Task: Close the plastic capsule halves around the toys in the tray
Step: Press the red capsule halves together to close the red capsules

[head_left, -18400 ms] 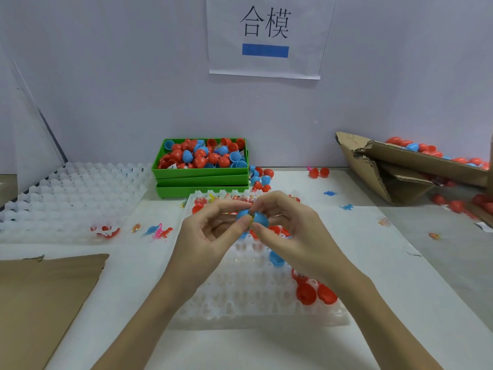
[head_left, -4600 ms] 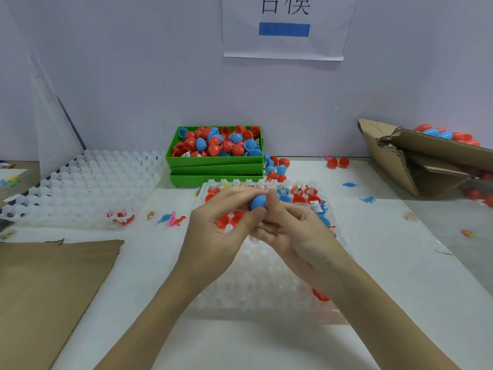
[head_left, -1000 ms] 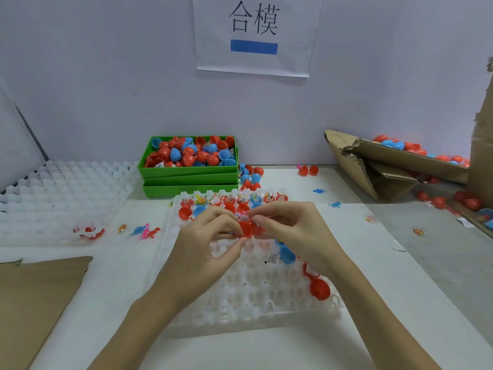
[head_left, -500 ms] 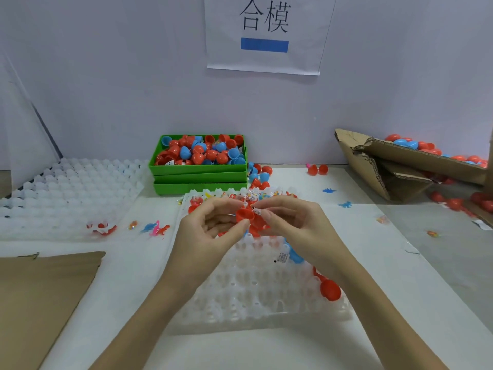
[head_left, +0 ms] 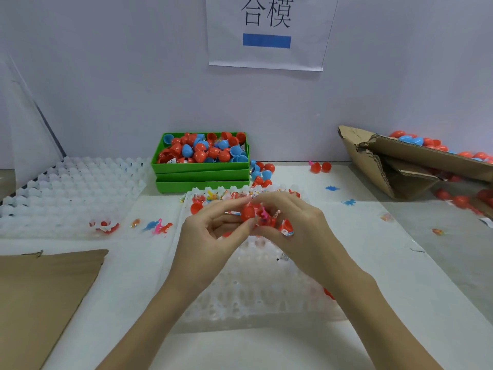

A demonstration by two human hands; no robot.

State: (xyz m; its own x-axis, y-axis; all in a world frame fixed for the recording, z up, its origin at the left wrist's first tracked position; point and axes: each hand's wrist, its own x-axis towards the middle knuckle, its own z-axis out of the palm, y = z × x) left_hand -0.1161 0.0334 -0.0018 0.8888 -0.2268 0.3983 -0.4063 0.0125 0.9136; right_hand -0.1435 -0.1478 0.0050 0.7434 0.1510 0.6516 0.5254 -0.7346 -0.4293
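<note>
My left hand (head_left: 210, 233) pinching a red capsule half (head_left: 248, 212), my right hand (head_left: 296, 225) gripping the other half (head_left: 269, 222) with a pink toy (head_left: 264, 213), both above the tray (head_left: 250, 297), green box (head_left: 200, 172) of capsules behind.

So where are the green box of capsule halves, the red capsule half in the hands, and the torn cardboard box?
green box (head_left: 201, 170), head view, front wall.
red capsule half (head_left: 247, 212), head view, rounded shell.
cardboard box (head_left: 373, 166), head view, torn side flap.

head cam | worn, faces fwd+down | close over both hands (head_left: 248, 225) | tray (head_left: 256, 297) centred, wall behind
</note>
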